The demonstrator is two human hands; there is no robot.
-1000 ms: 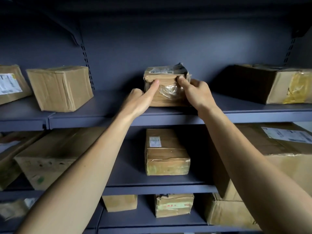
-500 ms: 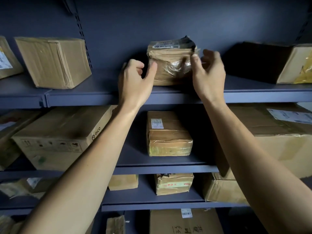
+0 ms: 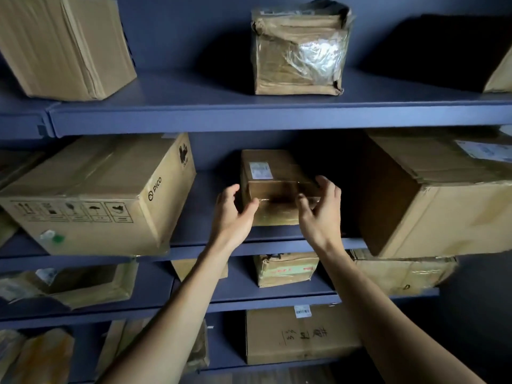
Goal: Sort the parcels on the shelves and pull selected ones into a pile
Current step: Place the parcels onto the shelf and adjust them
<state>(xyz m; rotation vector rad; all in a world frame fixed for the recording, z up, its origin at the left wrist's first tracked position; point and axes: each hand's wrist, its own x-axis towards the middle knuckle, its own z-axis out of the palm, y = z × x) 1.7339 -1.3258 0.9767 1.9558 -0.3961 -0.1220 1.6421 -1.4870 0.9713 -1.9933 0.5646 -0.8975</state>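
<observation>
Item: small labelled parcel [image 3: 273, 173], brown card with a white sticker on top, lying on the middle shelf [image 3: 277, 246] between the PICO box [image 3: 91, 200] to the left and a large carton [image 3: 443, 206] to the right, apart from both. Change noted: half a second earlier both hands flanked the taped parcel [image 3: 297, 48] on the top shelf [image 3: 194, 117]; that parcel now stands alone there, and the hands have dropped one level. Reading: the taped parcel appears to have been passed over, and the small labelled parcel is the next one to be checked or pulled. Left hand [image 3: 234, 214]: half-open, cupped at the near left corner, thumb against or just short of the front face. Right hand [image 3: 318, 214]: half-open, cupped at the near right corner, fingers spread along the side. Whether either hand has yet closed on the card cannot be told. Not legible: the sticker, which is blurred. In shadow: the parcel's far end and the gap to its right. Cut off: the carton at the far right of the top shelf and the boxes at the left edge. No pile appears in view.
</observation>
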